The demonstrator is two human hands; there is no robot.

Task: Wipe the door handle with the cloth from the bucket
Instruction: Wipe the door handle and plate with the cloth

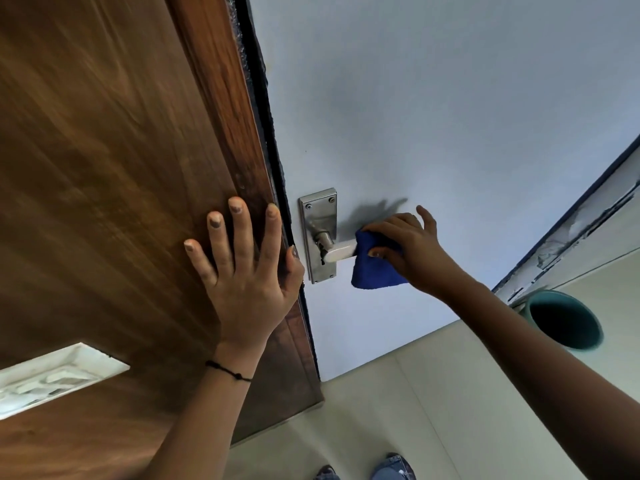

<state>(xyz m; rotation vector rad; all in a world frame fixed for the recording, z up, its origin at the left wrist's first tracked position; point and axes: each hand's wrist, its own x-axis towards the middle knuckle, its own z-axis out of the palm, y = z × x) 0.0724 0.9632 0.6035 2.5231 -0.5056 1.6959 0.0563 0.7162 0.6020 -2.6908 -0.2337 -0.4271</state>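
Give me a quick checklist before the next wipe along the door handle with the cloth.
1. Cloth in right hand: ok.
2. Cloth wrapped over the handle end: ok.
3. Left hand flat on the wooden panel, bracing: ok.
4. Handle part near the plate wiped: cannot tell.
5. Bucket on the floor to the right: ok.
6. Cloth damp: cannot tell.

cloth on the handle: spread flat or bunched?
Bunched. The blue cloth is wadded around the outer end of the door handle, gripped by the right hand, with a loose fold hanging below.
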